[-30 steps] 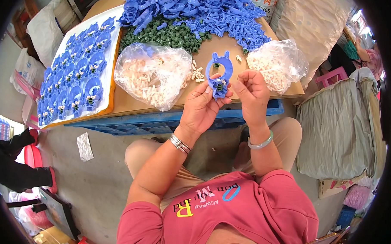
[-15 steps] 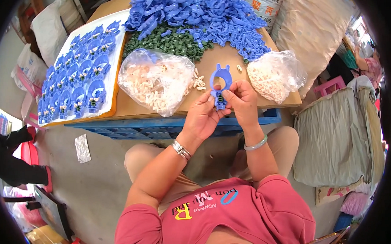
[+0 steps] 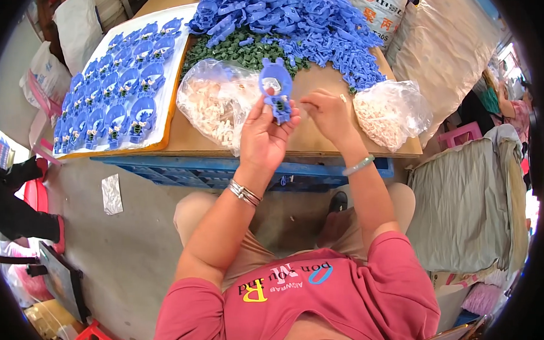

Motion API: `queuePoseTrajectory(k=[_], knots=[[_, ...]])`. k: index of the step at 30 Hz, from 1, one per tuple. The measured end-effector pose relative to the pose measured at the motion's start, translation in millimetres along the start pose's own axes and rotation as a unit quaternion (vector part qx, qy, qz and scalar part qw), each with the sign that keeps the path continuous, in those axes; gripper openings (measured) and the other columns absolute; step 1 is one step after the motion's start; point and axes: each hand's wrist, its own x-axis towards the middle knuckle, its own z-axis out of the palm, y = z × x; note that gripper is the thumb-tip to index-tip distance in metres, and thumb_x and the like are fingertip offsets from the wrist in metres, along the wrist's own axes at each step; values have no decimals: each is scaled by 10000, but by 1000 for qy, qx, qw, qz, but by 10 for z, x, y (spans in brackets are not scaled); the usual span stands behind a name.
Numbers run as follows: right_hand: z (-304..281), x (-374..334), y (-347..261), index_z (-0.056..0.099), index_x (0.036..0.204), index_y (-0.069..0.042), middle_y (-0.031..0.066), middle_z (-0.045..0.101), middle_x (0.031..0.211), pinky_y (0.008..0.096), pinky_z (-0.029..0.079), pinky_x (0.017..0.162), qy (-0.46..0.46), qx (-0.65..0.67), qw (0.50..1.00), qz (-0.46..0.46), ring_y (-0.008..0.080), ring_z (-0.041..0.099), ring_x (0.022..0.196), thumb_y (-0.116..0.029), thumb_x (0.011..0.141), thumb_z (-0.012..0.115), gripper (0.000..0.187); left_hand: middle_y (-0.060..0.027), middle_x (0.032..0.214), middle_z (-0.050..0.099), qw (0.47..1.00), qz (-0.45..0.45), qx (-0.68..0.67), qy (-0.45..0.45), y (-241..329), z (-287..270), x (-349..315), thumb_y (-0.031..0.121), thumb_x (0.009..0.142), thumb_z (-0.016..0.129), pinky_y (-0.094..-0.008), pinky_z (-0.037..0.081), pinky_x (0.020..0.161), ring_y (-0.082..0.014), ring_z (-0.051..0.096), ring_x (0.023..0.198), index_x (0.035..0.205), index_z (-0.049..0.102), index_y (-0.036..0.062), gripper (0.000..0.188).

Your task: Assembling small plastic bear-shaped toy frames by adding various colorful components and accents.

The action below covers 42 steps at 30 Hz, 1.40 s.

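Observation:
My left hand (image 3: 265, 134) grips a blue plastic toy part (image 3: 280, 107) by its lower body. Its rounded top with two small ears points away from me, and dark green and pale bits show on its front. Just right of it, my right hand (image 3: 330, 115) hovers over the cardboard-topped table, fingers curled and thumb close to them. Whether a small piece sits between those fingertips cannot be seen. A small cream piece (image 3: 342, 98) lies beside that hand. Left of my hands is a clear bag of cream pieces (image 3: 207, 106); a second bag (image 3: 387, 115) lies to the right.
A white tray (image 3: 177, 22) with rows of similar blue toys stands at left. Heaps of blue parts (image 3: 278, 17) and dark green pieces (image 3: 238, 51) cover the table's far side. A blue crate (image 3: 182, 173) is under the front edge; large sacks (image 3: 441, 50) stand at right.
My right hand has let go of the blue toy part and moved apart to its right. My left hand has carried the part left and slightly away from me.

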Motion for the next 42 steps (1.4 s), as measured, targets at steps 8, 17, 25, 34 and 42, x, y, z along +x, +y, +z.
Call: queuePoseTrajectory(k=[8, 17, 25, 34, 42], knots=[[169, 170, -62, 587, 746, -79, 101, 573, 773, 375, 474, 678, -189, -196, 959, -78, 281, 567, 783, -96, 636, 620, 116, -235, 1012, 535, 1000, 10, -7, 12, 75, -30, 40, 45, 890, 366, -383, 520, 731, -303, 591, 836, 1211, 400, 24, 323], [-16, -101, 4, 578, 951, -46, 110, 554, 744, 329, 470, 621, -50, -33, 998, 25, 252, 574, 699, -9, 676, 592, 278, -232, 1015, 535, 1000, -3, 1, 14, 62, -34, 51, 49, 890, 368, -390, 516, 739, -306, 586, 853, 1213, 396, 19, 326], [-335, -358, -329, 605, 887, 23, 3, 566, 665, 166, 401, 448, 63, 371, 907, 188, 40, 493, 524, -21, 778, 593, 118, -191, 1030, 545, 996, -69, 53, -9, -114, -42, -42, 52, 892, 362, -381, 508, 722, -285, 584, 843, 1194, 411, 30, 306], [-359, -385, -541, 612, 849, 17, 20, 589, 688, 177, 424, 477, 77, 315, 935, 144, 47, 535, 571, 2, 763, 604, 88, -158, 992, 559, 988, -147, 29, -38, -239, -29, -149, 91, 906, 359, -362, 497, 736, -256, 586, 856, 1190, 404, 50, 290], [-258, -310, -605, 592, 767, 15, 89, 575, 740, 269, 442, 547, 117, 115, 985, -48, 189, 552, 645, 33, 686, 632, 91, -86, 1027, 548, 988, -143, -4, -58, -242, -11, -169, 80, 901, 357, -356, 491, 737, -179, 566, 883, 1184, 421, 67, 291]])
